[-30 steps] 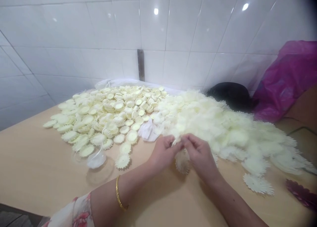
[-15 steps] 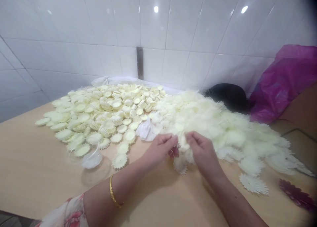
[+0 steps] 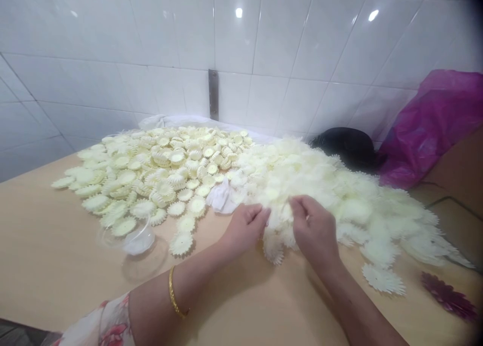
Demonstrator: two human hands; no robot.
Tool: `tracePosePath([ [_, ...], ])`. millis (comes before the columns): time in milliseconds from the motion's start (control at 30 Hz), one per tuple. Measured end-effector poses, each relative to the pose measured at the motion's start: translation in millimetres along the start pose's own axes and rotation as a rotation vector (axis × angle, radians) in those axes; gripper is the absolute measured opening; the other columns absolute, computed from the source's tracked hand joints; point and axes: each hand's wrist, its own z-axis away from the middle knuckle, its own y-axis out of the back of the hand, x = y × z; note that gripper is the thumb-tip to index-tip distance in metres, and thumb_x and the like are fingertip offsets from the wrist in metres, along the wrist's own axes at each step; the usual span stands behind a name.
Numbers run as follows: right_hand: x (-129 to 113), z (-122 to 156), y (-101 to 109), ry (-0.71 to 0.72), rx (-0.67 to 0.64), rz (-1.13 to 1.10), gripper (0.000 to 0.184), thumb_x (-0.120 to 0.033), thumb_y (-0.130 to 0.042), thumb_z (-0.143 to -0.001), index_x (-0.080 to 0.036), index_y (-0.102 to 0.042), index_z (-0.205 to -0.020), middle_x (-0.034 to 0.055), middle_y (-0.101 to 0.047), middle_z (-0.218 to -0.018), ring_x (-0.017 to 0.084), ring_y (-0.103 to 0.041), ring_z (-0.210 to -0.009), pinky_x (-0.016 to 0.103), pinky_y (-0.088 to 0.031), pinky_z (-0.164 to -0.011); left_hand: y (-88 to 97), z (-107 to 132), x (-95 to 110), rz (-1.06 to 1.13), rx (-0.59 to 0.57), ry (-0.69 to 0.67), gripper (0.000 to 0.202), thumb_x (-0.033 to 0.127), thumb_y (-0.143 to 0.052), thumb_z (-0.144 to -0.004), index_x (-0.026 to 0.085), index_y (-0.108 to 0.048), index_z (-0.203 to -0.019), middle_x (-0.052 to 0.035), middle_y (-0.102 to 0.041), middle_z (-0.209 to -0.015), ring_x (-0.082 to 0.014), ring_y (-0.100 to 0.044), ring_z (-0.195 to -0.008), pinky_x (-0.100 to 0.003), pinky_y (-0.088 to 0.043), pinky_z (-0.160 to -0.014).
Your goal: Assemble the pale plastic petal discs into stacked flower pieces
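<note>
My left hand [image 3: 245, 226] and my right hand [image 3: 314, 230] meet at the near edge of a big heap of flat cream petal discs [image 3: 332, 190]. Both pinch a cream petal disc [image 3: 277, 216] between fingertips, the left from the left side, the right from the right. More cream discs hang below my fingers, one of them [image 3: 273, 253] resting on the wooden table [image 3: 56, 265]. To the left lies a spread of yellowish cupped flower pieces [image 3: 158, 169]. A gold bangle [image 3: 174, 299] circles my left wrist.
A small clear plastic cup [image 3: 139, 239] sits on the table left of my hands. A white cloth scrap [image 3: 223, 197] lies between the two piles. A magenta plastic bag [image 3: 433, 124] and a black object [image 3: 345, 144] stand against the tiled wall; a dark purple petal piece [image 3: 447, 295] lies at right.
My two hands have drawn slightly apart and shifted a little up toward the heap, still pinching the cream disc. The view has drifted slightly.
</note>
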Motion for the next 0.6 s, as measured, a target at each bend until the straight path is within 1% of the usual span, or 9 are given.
tracePosePath([
  [67,4,0,-2,0.119,0.055,0.117,0.024,-0.026,-0.039,-0.087,-0.018,-0.054,-0.07,0.004,-0.056,-0.067,0.017,-0.05,-0.065,0.027,-0.038,-0.061,-0.7,1,3,-0.022,0.0,-0.008,0.041,0.042,-0.041,-0.081,0.017,-0.04,-0.049,0.0034,-0.04,-0.045,-0.0078,-0.035,-0.045,-0.022,-0.026,-0.047],
  [200,9,1,-5,0.324,0.145,0.432,0.029,-0.024,-0.035,-0.09,-0.017,-0.055,-0.07,0.0055,-0.051,-0.063,0.019,-0.044,-0.063,0.03,-0.034,-0.061,-2.2,2,8,-0.037,-0.011,-0.009,0.04,0.038,-0.041,-0.081,0.017,-0.038,-0.047,0.0038,-0.037,-0.043,-0.0078,-0.033,-0.044,-0.023,-0.025,-0.047],
  [267,9,1,-5,0.376,0.159,0.524,0.029,-0.023,-0.035,-0.09,-0.017,-0.054,-0.07,0.0053,-0.049,-0.062,0.019,-0.042,-0.063,0.031,-0.032,-0.061,-1.8,3,11,-0.035,-0.016,-0.015,0.04,0.036,-0.041,-0.081,0.017,-0.038,-0.047,0.0038,-0.037,-0.043,-0.008,-0.033,-0.045,-0.023,-0.025,-0.047],
  [333,12,-1,-2,0.398,0.16,0.572,0.027,-0.021,-0.036,-0.089,-0.017,-0.054,-0.07,0.0049,-0.048,-0.061,0.019,-0.042,-0.064,0.031,-0.031,-0.062,0.0,4,13,-0.025,-0.016,-0.018,0.039,0.035,-0.041,-0.081,0.017,-0.037,-0.047,0.0038,-0.036,-0.043,-0.008,-0.033,-0.045,-0.023,-0.025,-0.048],
  [400,19,-5,4,0.368,0.168,0.597,0.027,-0.017,-0.035,-0.088,-0.017,-0.054,-0.069,0.0045,-0.046,-0.06,0.019,-0.042,-0.062,0.031,-0.03,-0.06,2.9,5,13,-0.016,-0.002,-0.001,0.039,0.035,-0.041,-0.081,0.018,-0.036,-0.047,0.0041,-0.035,-0.043,-0.0078,-0.031,-0.044,-0.023,-0.024,-0.047],
  [467,28,-11,11,0.272,0.218,0.576,0.027,-0.016,-0.034,-0.087,-0.018,-0.052,-0.067,0.0044,-0.046,-0.06,0.019,-0.042,-0.06,0.031,-0.029,-0.058,5.2,6,11,-0.015,0.011,0.035,0.039,0.035,-0.04,-0.081,0.018,-0.035,-0.047,0.0043,-0.033,-0.043,-0.0075,-0.029,-0.043,-0.023,-0.023,-0.046],
  [533,33,-15,16,0.144,0.319,0.46,0.023,-0.021,-0.039,-0.086,-0.018,-0.051,-0.066,0.005,-0.05,-0.063,0.019,-0.044,-0.061,0.03,-0.029,-0.057,5.5,5,7,-0.031,0.007,0.051,0.039,0.037,-0.04,-0.082,0.018,-0.035,-0.048,0.0046,-0.032,-0.044,-0.0074,-0.027,-0.042,-0.023,-0.022,-0.045],
  [567,32,-16,18,0.106,0.316,0.386,0.021,-0.022,-0.041,-0.085,-0.018,-0.052,-0.067,0.0049,-0.052,-0.064,0.019,-0.046,-0.061,0.03,-0.031,-0.057,4.8,4,4,-0.051,-0.001,0.037,0.039,0.038,-0.04,-0.081,0.018,-0.036,-0.049,0.0046,-0.032,-0.045,-0.0074,-0.027,-0.043,-0.023,-0.022,-0.045],
  [600,29,-15,18,0.079,0.275,0.301,0.02,-0.024,-0.043,-0.084,-0.018,-0.052,-0.068,0.0045,-0.054,-0.065,0.018,-0.047,-0.061,0.03,-0.032,-0.058,3.6,2,1,-0.082,-0.005,0.011,0.038,0.039,-0.042,-0.08,0.018,-0.037,-0.049,0.0045,-0.033,-0.046,-0.0076,-0.028,-0.044,-0.023,-0.022,-0.045],
])
